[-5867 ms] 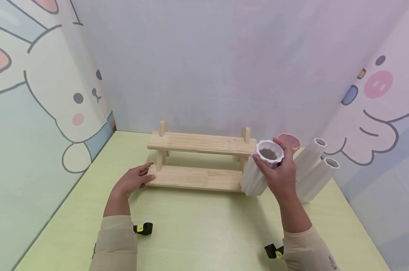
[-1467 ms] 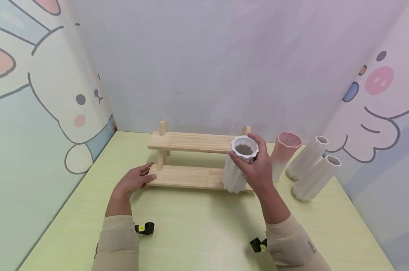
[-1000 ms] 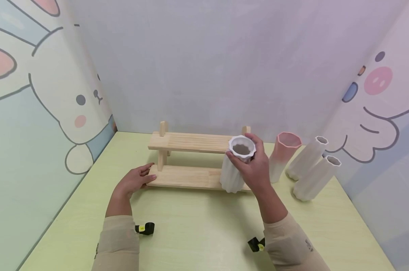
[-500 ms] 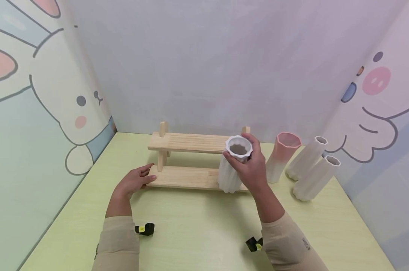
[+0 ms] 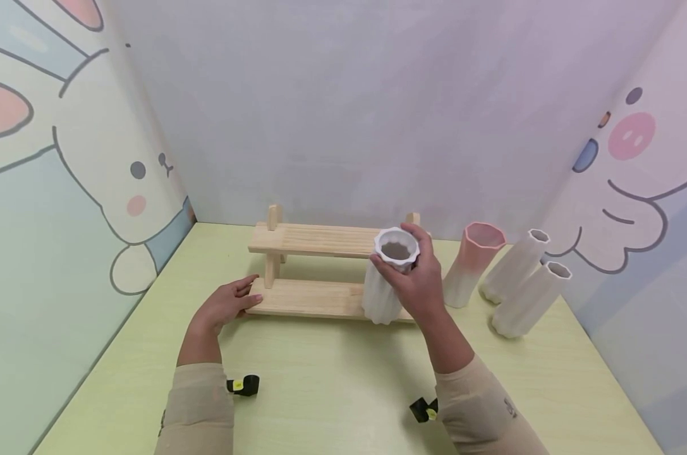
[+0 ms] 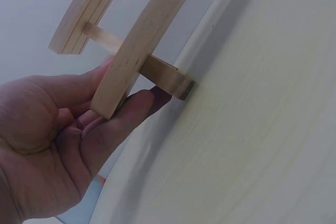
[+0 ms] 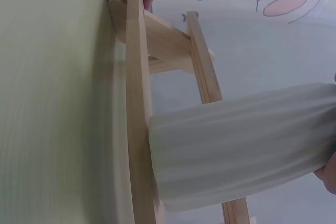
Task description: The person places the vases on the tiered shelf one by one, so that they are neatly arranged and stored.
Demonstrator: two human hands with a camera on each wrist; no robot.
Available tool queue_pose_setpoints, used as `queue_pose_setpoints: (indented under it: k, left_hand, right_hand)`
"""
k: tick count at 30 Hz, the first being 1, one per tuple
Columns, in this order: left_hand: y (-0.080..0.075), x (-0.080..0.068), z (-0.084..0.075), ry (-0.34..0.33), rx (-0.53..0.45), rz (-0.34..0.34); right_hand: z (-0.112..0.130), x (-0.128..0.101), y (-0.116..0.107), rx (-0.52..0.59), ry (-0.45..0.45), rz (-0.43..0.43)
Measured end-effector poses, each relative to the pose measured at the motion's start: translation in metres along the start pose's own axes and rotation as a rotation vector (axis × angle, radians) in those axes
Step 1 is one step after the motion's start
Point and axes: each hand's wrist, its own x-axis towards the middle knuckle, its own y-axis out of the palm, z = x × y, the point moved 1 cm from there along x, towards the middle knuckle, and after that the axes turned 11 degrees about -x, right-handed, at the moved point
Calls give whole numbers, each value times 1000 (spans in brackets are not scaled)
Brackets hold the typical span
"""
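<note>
A ribbed white vase (image 5: 382,294) stands upright at the right part of the lower board of a two-tier wooden shelf (image 5: 306,297). My right hand (image 5: 421,281) grips it just below the scalloped rim, thumb in front and fingers around the back. In the right wrist view the base of the vase (image 7: 236,148) meets the lower board. My left hand (image 5: 225,303) pinches the left end of that board. The left wrist view has the board end between the thumb and fingers of this hand (image 6: 68,135), with a shelf foot (image 6: 168,80) beside the fingertips.
Right of the shelf stand a pink-and-white vase (image 5: 471,265) and two slimmer white vases, one behind (image 5: 514,268) and one in front (image 5: 528,303). A patterned backdrop (image 5: 332,114) encloses the pale green table (image 5: 320,379). Black wrist devices (image 5: 246,385) show below the hands.
My right hand has slid the white vase leftward along the lower board from the shelf's right end, baring the pink vase. My left hand has kept its hold.
</note>
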Motion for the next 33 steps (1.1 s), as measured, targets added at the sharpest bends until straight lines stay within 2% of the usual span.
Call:
queue_pose_setpoints:
  k: [8,18,33]
  left_hand:
    - [1,1,0,-8,-2,-3]
    - [1,1,-1,-10,0,-8]
    - [1,2,-1,-21,15,-12]
  right_hand:
    - [1,1,3,5,2,7]
    - [-28,5,15,27,-8,1]
    - [-30,6,22,27,-35,-12]
